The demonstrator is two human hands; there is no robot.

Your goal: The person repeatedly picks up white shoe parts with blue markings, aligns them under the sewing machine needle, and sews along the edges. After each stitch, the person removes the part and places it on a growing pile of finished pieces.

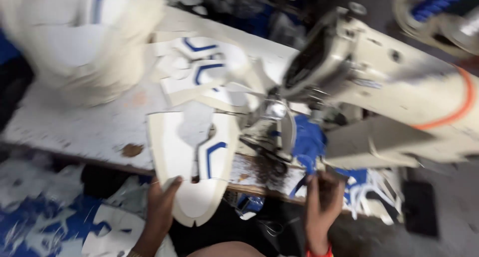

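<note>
My left hand [162,207] grips the near end of a cream and white shoe upper piece [192,152] with a blue angular stripe, held flat over the table's front edge. My right hand [323,202] is closed on a scrap of blue material [308,142] just below the sewing machine's needle area [274,112]. The cream sewing machine [379,82] fills the right half of the view. The picture is motion-blurred.
More white and blue shoe pieces [199,62] lie stacked on the worn white table [90,122]. A bulky cream bundle [75,42] sits at the far left. Blue and white offcuts [45,212] litter the floor, and more cut pieces [374,192] hang below the machine.
</note>
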